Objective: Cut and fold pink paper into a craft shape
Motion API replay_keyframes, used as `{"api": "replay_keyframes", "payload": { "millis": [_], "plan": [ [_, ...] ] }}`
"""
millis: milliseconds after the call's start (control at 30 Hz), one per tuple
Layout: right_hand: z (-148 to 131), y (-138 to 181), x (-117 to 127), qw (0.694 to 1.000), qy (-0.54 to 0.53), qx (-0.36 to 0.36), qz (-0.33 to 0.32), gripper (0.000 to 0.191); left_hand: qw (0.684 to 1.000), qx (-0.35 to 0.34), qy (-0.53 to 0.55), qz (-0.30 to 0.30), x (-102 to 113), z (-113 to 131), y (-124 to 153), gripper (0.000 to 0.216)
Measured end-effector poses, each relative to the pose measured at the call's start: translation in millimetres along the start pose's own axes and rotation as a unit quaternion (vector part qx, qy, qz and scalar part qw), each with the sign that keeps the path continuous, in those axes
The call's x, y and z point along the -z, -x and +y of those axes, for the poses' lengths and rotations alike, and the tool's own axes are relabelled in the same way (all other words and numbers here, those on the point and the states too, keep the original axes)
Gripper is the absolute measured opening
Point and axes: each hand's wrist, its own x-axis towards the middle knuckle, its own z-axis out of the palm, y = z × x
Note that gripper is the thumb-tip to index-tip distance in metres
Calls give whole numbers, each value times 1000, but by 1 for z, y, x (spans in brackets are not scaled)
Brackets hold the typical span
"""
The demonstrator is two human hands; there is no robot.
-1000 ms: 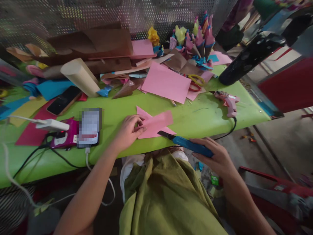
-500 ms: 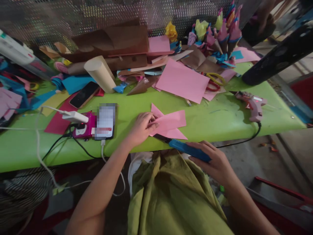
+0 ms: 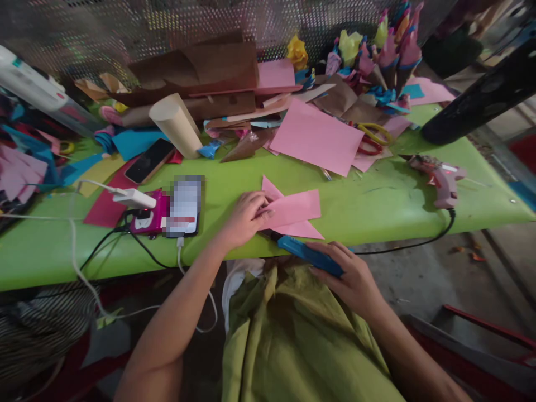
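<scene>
A folded pink paper (image 3: pixel 295 212) lies near the front edge of the green table (image 3: pixel 360 206). My left hand (image 3: pixel 247 218) presses flat on its left end, fingers pinching the fold. My right hand (image 3: pixel 354 276) grips a blue-handled cutter (image 3: pixel 307 253) at the table's front edge; its dark tip sits at the paper's lower left corner.
A pink sheet (image 3: pixel 317 137), scissors (image 3: pixel 372 138), a cream cone (image 3: pixel 176 125), brown paper (image 3: pixel 196 70) and paper flowers (image 3: pixel 377 50) crowd the back. A glue gun (image 3: pixel 439 178) lies right. Two phones (image 3: pixel 186 205) (image 3: pixel 149 161) and a charger with cables (image 3: pixel 134 198) sit left.
The view shifted, so the table appears further right. My right hand slid the cutter left along the front edge toward the paper's lower left corner. My left hand stayed on the paper.
</scene>
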Motion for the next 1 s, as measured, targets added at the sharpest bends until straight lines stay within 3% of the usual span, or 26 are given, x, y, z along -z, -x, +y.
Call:
{"api": "replay_keyframes", "payload": {
  "millis": [400,500,600,800,1000],
  "plan": [
    [1,1,5,996,-60,15,-60,30,1000,15,-6,6,0,0,-1,12],
    [2,-1,21,997,-75,8,-32,31,999,33,26,25,-1,1,0,13],
    [8,-12,45,998,-59,4,38,30,994,60,69,62,0,3,-2,17],
    [44,-78,83,984,25,-3,179,34,972,119,115,166,17,7,-25,23],
    [93,-166,91,974,79,-25,211,42,922,140,186,309,30,-10,-77,24]
  ]
}}
